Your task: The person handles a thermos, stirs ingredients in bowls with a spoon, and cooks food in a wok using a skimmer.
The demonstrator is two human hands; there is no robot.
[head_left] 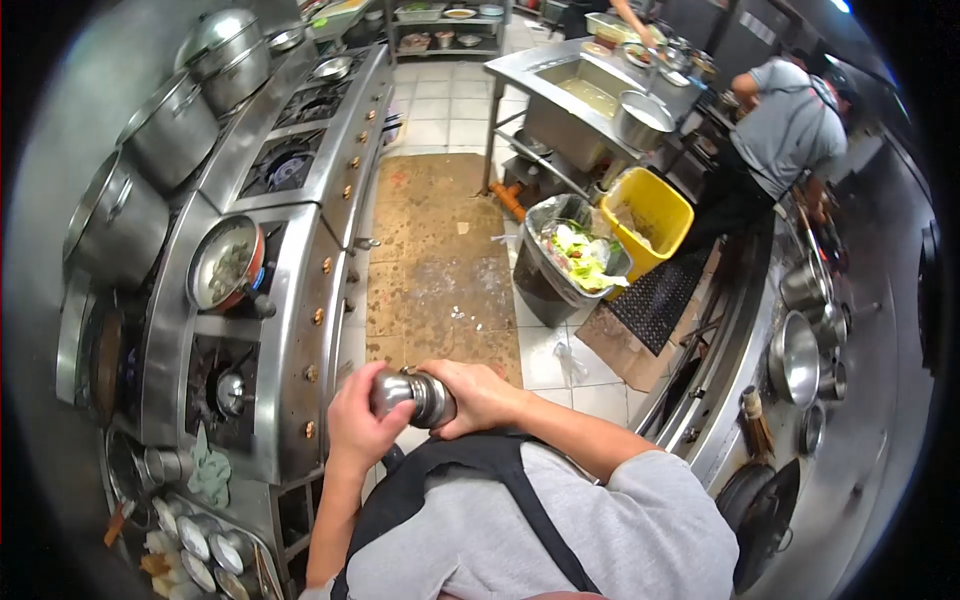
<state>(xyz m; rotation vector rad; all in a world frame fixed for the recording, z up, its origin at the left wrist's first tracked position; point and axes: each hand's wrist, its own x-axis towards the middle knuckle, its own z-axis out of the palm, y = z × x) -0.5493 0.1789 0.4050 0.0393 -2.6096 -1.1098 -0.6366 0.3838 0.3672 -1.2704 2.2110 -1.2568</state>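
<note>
Close to my chest, both hands are wrapped round a shiny metal grinder or shaker [412, 396]. My left hand [366, 418] grips its rounded left end, with the thumb across it. Around the other end are the fingers of my right hand [468, 394]. The metal piece lies roughly sideways between the two palms. To the left, a red-rimmed pan [228, 262] holds pale pieces of food over a blue flame on the stove [205, 326].
Large pots [165, 130] line the left wall. Ahead are a steel sink table [522, 68], a bin with vegetable scraps [580, 258] and a yellow bin [660, 215]. Another person [795, 125] bends at the right. Bowls and pans [795, 360] stand on the right counter.
</note>
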